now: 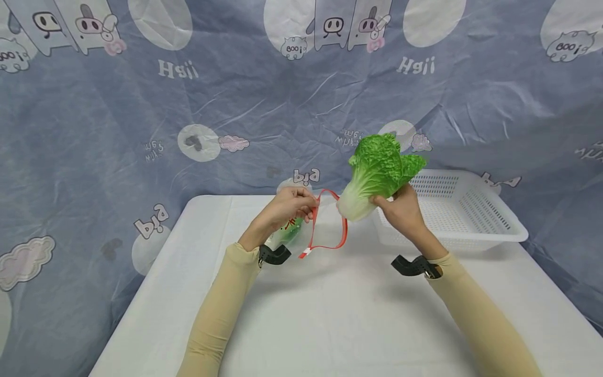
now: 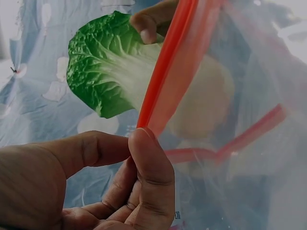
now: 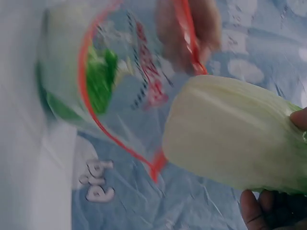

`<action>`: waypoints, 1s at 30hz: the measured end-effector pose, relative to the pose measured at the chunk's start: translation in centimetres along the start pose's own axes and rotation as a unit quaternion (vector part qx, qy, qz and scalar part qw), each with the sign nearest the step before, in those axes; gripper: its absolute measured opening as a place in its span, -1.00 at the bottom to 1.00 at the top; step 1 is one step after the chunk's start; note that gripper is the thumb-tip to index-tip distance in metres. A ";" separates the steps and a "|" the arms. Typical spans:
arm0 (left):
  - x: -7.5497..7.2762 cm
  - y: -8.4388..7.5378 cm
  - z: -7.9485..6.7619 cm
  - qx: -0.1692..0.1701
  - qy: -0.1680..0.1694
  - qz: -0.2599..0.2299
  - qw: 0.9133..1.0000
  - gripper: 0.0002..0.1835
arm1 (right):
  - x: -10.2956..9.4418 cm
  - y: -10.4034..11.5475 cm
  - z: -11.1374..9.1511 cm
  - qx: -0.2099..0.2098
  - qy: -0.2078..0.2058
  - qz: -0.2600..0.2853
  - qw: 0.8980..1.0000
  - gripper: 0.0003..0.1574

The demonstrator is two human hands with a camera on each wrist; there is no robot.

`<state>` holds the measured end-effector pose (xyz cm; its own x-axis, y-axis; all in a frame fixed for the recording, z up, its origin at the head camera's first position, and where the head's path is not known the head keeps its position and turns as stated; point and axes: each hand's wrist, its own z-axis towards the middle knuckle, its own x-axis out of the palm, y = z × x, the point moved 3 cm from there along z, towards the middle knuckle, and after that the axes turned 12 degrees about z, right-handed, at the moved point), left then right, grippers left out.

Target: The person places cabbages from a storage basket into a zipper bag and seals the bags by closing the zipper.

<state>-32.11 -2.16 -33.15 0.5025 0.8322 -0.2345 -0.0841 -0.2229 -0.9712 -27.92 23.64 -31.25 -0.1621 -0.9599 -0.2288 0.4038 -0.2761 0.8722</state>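
My left hand (image 1: 294, 204) pinches the red rim of a clear zip bag (image 1: 346, 230) between thumb and fingers, and the bag's mouth gapes toward the right. Green leafy pieces (image 3: 100, 81) and red print show through the plastic in the right wrist view. My right hand (image 1: 402, 209) grips a Chinese cabbage (image 1: 377, 167) around its pale stalk, leaves up and tilted right. The white base of the cabbage (image 3: 225, 129) is at the bag's mouth; in the left wrist view it shows behind the clear film. I cannot tell whether it is inside the rim.
A white perforated plastic basket (image 1: 509, 230) stands at the right back of the white table (image 1: 330, 319), behind my right hand. A blue-grey printed cloth (image 1: 264, 94) hangs along the table's back and sides. Black straps (image 1: 275, 255) are on both wrists.
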 end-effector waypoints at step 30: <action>-0.5 -0.7 -0.8 0.032 0.025 0.048 0.998 -0.89 | 8.2 -1.7 -6.1 -0.030 0.269 0.077 0.959 -0.20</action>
<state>-31.61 -2.79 -32.36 0.5325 0.7816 -0.3249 -0.1881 -0.2649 -0.9457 -24.42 15.96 -37.26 0.3861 -0.8712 -0.3031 0.4401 -0.1147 0.8906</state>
